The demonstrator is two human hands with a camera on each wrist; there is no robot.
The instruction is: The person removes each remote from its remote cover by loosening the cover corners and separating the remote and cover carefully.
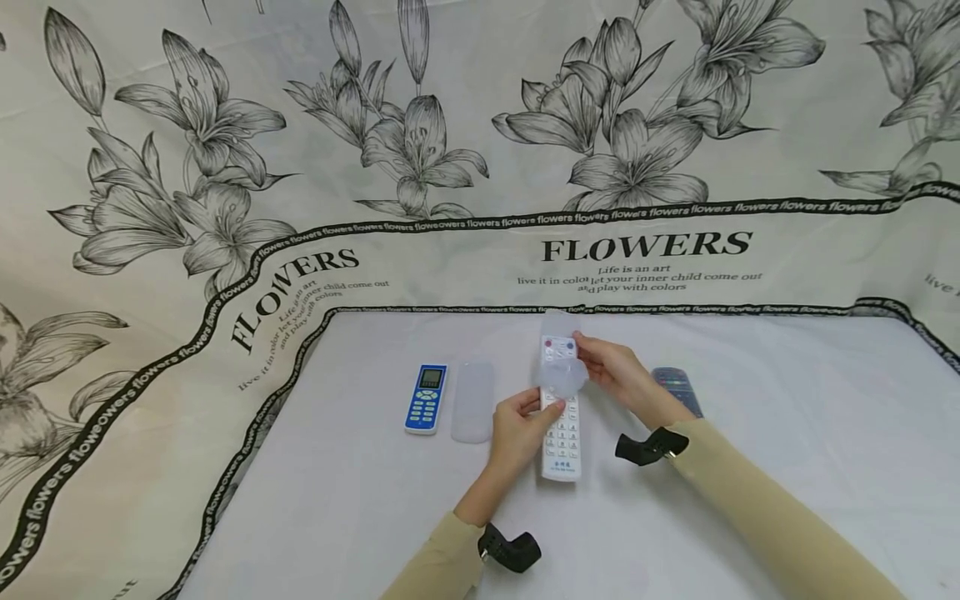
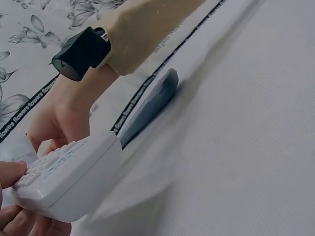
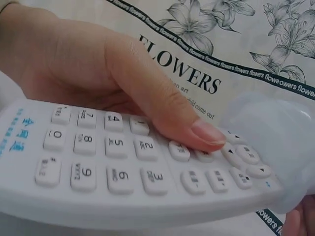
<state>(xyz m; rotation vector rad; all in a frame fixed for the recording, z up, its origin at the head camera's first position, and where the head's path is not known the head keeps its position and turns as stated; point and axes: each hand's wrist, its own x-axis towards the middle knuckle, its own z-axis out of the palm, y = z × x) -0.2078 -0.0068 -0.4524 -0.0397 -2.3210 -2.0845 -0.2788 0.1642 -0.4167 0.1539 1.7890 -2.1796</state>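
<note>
A long white remote control (image 1: 561,450) is held up over the table, its button face showing. My left hand (image 1: 516,432) grips it at the middle from the left, the thumb (image 3: 167,105) lying across the buttons and the fingers (image 2: 29,223) beneath. A translucent soft sleeve (image 1: 564,379) bunches around the remote's upper part, and its far end sticks out past the remote's top. At the upper right edge my right hand (image 1: 617,367) pinches the sleeve with its fingertips. The right wrist view shows the bunched sleeve (image 3: 275,142) just beyond the arrow buttons.
On the left lie a blue-and-white remote (image 1: 426,400) with a small screen and a flat translucent sleeve (image 1: 473,402). A dark remote (image 1: 677,390) lies on the right, partly behind the right forearm. A flower-printed cloth (image 1: 450,267) hangs behind the white table (image 1: 337,500).
</note>
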